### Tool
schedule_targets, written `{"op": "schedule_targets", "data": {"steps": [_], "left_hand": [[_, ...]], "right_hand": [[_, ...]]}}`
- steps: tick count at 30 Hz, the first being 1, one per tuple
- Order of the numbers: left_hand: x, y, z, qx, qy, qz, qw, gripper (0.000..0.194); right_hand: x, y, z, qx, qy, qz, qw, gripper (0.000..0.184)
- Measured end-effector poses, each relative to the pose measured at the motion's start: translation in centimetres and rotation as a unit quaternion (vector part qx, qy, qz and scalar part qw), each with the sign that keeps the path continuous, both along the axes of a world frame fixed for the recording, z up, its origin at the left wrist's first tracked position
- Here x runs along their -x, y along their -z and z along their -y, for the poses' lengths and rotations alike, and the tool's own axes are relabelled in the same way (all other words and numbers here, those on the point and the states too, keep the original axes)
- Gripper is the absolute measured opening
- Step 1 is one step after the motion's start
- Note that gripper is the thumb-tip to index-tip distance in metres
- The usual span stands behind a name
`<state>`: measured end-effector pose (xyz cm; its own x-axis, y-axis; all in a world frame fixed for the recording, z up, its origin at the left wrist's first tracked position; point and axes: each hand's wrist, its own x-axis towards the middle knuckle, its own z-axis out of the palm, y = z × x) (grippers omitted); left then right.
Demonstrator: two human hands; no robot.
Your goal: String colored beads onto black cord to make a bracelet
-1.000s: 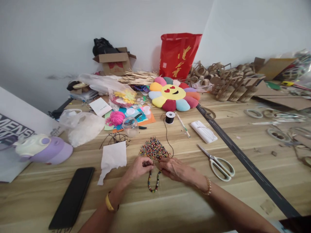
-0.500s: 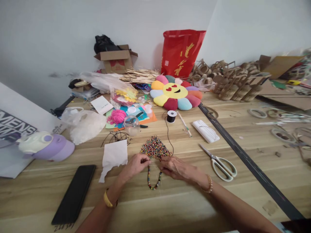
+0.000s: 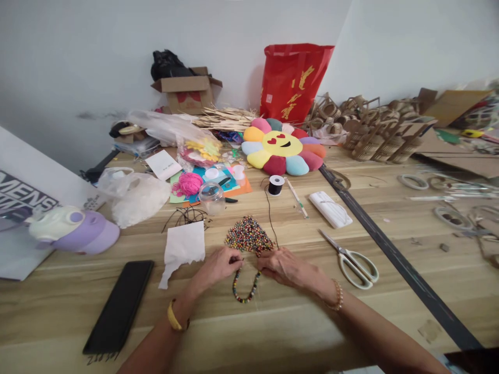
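Here, a U-shaped bead strand [image 3: 244, 300] lay between the left hand [image 3: 222, 263], which pinched one end, and the right hand [image 3: 284, 266], curled, its grip hidden, and seemed light, limp and slippery, best held by its ends

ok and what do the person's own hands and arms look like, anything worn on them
Both forearms are bare, with no sleeve in view, and neither hand wears a glove. Above the left hand sits a wide gold-coloured bangle; above the right hand, a pale beaded bracelet.
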<state>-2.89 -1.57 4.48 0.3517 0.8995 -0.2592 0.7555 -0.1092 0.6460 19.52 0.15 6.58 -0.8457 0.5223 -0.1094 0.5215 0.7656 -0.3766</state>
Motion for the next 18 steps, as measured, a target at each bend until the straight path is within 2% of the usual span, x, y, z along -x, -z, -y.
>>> {"op": "schedule_targets", "data": {"steps": [7,11,14,18], "left_hand": [[-0.1,-0.1,0.1,0.009,0.000,0.009,1.000,0.022],[0.1,0.0,0.2,0.013,0.000,0.019,1.000,0.021],[0.1,0.2,0.1,0.012,0.005,0.025,1.000,0.022],[0.2,0.2,0.1,0.000,0.010,0.021,1.000,0.022]], "right_hand": [[-0.4,0.2,-0.2,0.036,0.034,-0.009,0.999,0.011],[-0.4,-0.6,0.0,0.032,0.039,0.007,0.999,0.010],[-0.8,-1.3,0.1,0.031,0.019,0.017,0.999,0.006],[-1.8,-2.1,0.0,0.041,0.005,0.019,0.999,0.026]]}}
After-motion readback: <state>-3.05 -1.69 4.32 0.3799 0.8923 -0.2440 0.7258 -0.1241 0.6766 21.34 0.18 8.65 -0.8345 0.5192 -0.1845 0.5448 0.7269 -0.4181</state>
